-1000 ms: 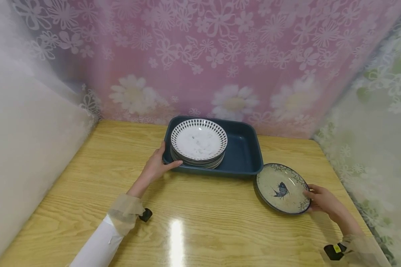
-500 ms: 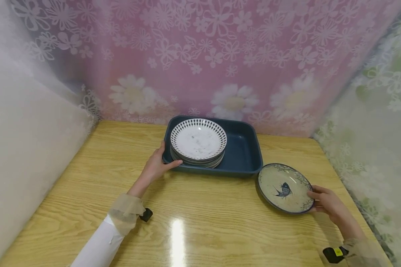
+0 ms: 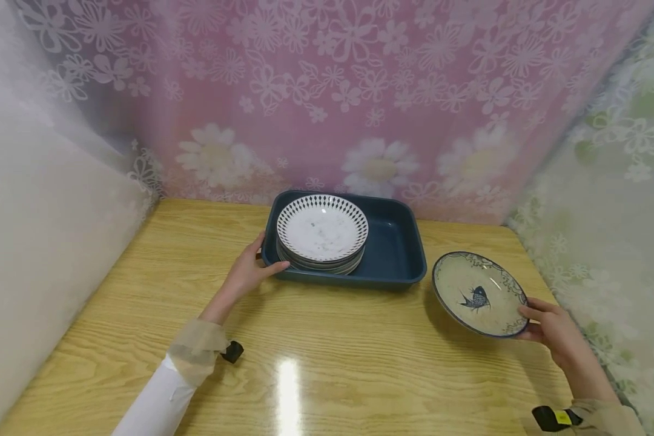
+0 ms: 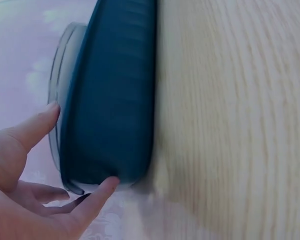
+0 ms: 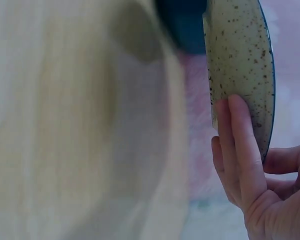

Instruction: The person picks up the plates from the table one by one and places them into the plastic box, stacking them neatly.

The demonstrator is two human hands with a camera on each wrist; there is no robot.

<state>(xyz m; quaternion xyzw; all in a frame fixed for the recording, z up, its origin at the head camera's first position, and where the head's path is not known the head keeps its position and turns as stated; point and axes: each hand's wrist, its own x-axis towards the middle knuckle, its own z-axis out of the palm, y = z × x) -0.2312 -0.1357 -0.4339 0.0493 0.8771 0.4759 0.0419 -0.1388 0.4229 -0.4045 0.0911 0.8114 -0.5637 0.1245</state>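
Observation:
A plate with a blue fish and a patterned rim is held tilted above the table at the right. My right hand pinches its right edge, thumb on top. In the right wrist view, straight fingers support its speckled underside. At the centre back stands a dark blue rectangular tray. Several plates are stacked in its left half, the top one a white plate with a black diamond border. My left hand holds the tray's front left corner, its thumb over the rim and fingers outside.
The wooden table spreads in front of the tray. A pink flowered curtain hangs right behind it. Pale sheets flank both sides, the flowered right sheet close to my right hand.
My right hand has raised the fish plate and moved it right, away from the tray's corner, tilting it more. The left hand stays at the tray, which has hardly shifted.

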